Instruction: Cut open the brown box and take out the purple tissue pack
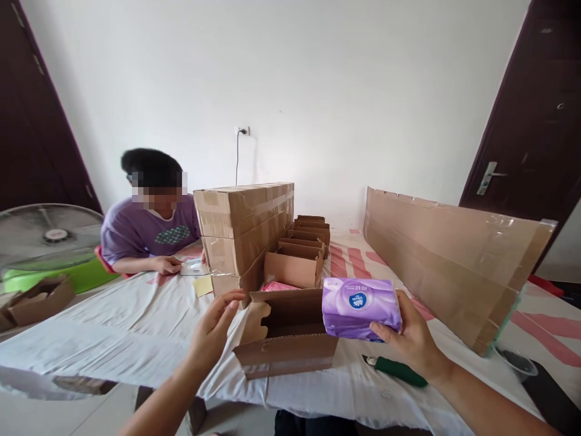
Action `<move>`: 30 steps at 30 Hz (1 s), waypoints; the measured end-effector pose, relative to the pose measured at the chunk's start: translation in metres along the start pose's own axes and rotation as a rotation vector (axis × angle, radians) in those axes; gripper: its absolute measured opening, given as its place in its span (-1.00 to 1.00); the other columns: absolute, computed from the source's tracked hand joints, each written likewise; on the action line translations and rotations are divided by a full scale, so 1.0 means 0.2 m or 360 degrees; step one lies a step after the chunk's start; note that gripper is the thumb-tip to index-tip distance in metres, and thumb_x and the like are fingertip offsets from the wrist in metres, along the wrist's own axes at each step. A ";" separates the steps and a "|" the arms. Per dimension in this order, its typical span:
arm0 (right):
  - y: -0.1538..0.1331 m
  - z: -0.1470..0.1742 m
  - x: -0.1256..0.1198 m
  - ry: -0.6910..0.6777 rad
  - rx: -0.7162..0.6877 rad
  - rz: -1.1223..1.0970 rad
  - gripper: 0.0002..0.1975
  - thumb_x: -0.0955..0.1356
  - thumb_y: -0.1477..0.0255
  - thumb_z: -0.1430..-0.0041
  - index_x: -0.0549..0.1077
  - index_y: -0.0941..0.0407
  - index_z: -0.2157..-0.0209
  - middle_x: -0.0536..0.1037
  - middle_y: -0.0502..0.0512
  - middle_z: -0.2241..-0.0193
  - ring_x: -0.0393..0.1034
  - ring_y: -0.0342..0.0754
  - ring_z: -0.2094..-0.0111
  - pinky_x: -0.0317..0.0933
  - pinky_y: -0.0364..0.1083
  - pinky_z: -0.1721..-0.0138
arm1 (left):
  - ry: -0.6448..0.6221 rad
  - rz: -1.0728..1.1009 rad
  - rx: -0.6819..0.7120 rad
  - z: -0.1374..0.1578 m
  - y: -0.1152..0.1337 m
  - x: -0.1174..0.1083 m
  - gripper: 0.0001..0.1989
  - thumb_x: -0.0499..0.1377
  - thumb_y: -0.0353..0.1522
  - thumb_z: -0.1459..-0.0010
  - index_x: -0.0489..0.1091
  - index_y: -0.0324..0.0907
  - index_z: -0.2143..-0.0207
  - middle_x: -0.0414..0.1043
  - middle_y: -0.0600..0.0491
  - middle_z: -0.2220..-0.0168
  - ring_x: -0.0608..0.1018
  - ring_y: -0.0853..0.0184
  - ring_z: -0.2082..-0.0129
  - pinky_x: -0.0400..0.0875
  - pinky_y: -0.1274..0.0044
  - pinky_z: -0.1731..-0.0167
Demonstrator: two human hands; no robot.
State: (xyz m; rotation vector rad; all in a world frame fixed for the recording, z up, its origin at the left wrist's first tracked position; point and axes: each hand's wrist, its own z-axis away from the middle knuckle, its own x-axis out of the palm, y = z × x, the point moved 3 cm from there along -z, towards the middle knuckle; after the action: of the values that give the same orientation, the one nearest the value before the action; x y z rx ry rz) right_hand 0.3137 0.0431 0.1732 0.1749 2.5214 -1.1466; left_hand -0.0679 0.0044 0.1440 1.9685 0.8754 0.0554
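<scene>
Just above the near edge of the tabletop (136, 336), the right hand (414, 336) grips a purple tissue pack (362, 307) by its right end, thumb across the front and fingers wrapped behind, closed only as far as the pack's thickness allows. The pack is held at the right end of an open cardboard box (290, 357), which sits close to that near edge with its flaps spread. At the box's other end, the left hand (216, 319) is loosely open with nothing in its grasp, its fingers slightly bent; whether the fingertips touch the cardboard, I cannot tell.

Right of the box, also toward the near edge, lies a green-handled tool (399, 371). Beyond the box, smaller open boxes (293, 268) run in a row toward the far edge, beside a tall stack of taped cartons (242, 236). A cardboard panel (445, 266) stands on the tabletop's right side, with a dark flat object (551, 393) near the near right corner. Across the left part, a person in a purple shirt (157, 233) handles a pale, flat item (193, 267).
</scene>
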 end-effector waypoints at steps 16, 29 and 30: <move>0.15 0.11 0.10 0.0350 0.0214 -0.0837 -0.53 0.38 0.14 -0.15 0.31 0.02 -0.03 0.56 0.13 0.13 0.46 0.11 0.06 0.38 0.12 0.03 | -0.1307 -0.0832 0.0508 0.49 -0.03 0.52 -0.52 0.10 -0.48 -0.07 0.32 -0.03 -0.06 0.49 -0.07 -0.04 0.53 0.09 -0.01 0.42 0.28 -0.02; 0.22 0.27 0.24 0.0156 0.0461 -0.0926 -0.50 0.42 0.12 -0.08 0.38 0.07 0.01 0.54 0.22 0.08 0.44 0.17 0.03 0.30 0.17 -0.03 | -0.1193 -0.0929 0.0283 0.35 -0.19 0.59 -0.77 0.04 -0.43 -0.19 0.44 -0.01 0.19 0.63 0.09 0.23 0.63 0.23 0.23 0.42 0.50 0.27; 0.22 0.28 0.25 0.0134 0.0479 -0.0930 -0.52 0.43 0.12 -0.07 0.39 0.07 0.04 0.54 0.21 0.09 0.44 0.16 0.05 0.31 0.15 -0.02 | -0.1187 -0.0932 0.0278 0.34 -0.20 0.60 -0.76 0.04 -0.42 -0.19 0.44 0.00 0.18 0.63 0.10 0.24 0.63 0.23 0.23 0.42 0.50 0.26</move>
State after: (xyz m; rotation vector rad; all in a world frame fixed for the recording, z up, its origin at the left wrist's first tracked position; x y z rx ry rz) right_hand 0.2934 0.0291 0.0900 -0.4807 2.5292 -1.7667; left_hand 0.0249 0.0362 0.0396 1.6056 0.9136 -1.0502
